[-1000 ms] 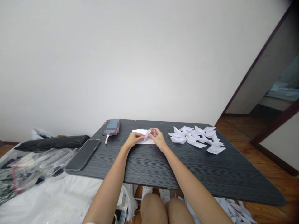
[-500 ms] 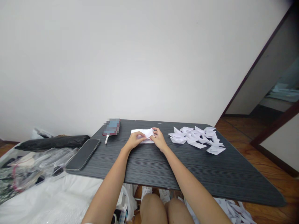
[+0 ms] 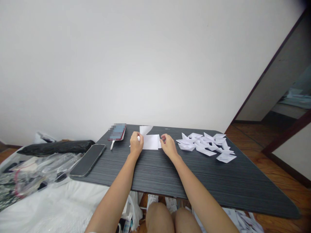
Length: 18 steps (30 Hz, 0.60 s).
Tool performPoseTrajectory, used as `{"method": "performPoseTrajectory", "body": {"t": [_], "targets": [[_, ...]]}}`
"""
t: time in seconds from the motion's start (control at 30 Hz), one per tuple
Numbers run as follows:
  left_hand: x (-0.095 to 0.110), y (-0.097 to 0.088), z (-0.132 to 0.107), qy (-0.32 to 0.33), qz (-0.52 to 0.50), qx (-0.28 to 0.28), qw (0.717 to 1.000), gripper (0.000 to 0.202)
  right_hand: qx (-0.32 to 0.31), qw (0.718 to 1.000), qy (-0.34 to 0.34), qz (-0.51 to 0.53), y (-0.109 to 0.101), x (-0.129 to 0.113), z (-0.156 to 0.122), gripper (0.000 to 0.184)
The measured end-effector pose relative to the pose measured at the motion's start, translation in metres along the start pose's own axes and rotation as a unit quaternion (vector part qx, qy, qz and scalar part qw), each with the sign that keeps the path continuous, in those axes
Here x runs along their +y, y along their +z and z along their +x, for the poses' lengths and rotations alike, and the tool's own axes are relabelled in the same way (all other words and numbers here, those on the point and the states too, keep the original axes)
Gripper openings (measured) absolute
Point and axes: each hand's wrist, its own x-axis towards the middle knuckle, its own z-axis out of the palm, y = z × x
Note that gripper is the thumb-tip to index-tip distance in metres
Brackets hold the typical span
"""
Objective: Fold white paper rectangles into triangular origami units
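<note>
A white paper sheet [image 3: 150,141] lies partly folded on the dark table [image 3: 184,174], with one flap standing up at its far left corner. My left hand [image 3: 136,143] pinches the sheet's left edge, fingers closed. At the right edge, my right hand [image 3: 167,145] grips the same sheet with curled fingers. A heap of several folded white paper boats [image 3: 206,145] rests on the table to the right of my right hand.
A dark phone [image 3: 87,155] lies at the table's left edge, and a red-cased phone [image 3: 117,132] with a white cable sits behind it. A black bundle [image 3: 55,147] and clear plastic bags [image 3: 31,174] lie left. Paper scraps [image 3: 243,220] litter the wooden floor.
My hands have moved apart along the sheet, spreading it flat. A flap has come up at the far left corner. The view shifted slightly.
</note>
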Motion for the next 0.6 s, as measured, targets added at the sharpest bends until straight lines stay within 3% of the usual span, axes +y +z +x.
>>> {"method": "performPoseTrajectory", "body": {"t": [0.1, 0.17, 0.43, 0.6], "targets": [[-0.001, -0.004, 0.003, -0.096, 0.004, 0.106, 0.990, 0.018, -0.027, 0.999, 0.020, -0.026, -0.003, -0.001, -0.002, 0.011], [-0.002, -0.006, 0.004, -0.142, -0.013, 0.138, 0.980, 0.019, -0.041, 0.999, 0.027, -0.022, 0.000, -0.001, -0.003, 0.012], [0.005, -0.015, 0.007, -0.202, -0.056, 0.120, 0.970, 0.029, -0.123, 0.975, 0.066, 0.172, 0.020, -0.001, -0.003, 0.016], [0.000, -0.016, 0.008, -0.179, -0.086, 0.137, 0.971, 0.022, -0.209, 0.904, 0.098, 0.361, 0.028, -0.011, -0.006, 0.020]]}}
